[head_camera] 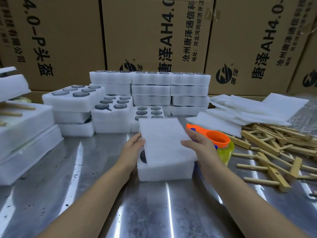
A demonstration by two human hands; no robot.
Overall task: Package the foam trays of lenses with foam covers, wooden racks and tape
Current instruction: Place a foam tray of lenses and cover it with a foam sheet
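Observation:
A white foam tray of lenses (165,170) sits on the steel table in front of me. A thin white foam cover (164,140) lies on top of it, skewed, so one dark lens (143,156) shows at the left edge. My left hand (133,148) holds the cover's left edge. My right hand (199,145) grips its right edge, thumb on top. An orange tape dispenser with yellow tape (217,140) stands just behind my right hand. Wooden racks (274,152) lie in a heap at the right.
More foam trays of lenses (151,90) are stacked at the back and left. Loose foam covers (248,109) are piled at the back right. Taped packages with racks (24,127) sit at the far left. Cardboard boxes (154,31) wall off the back.

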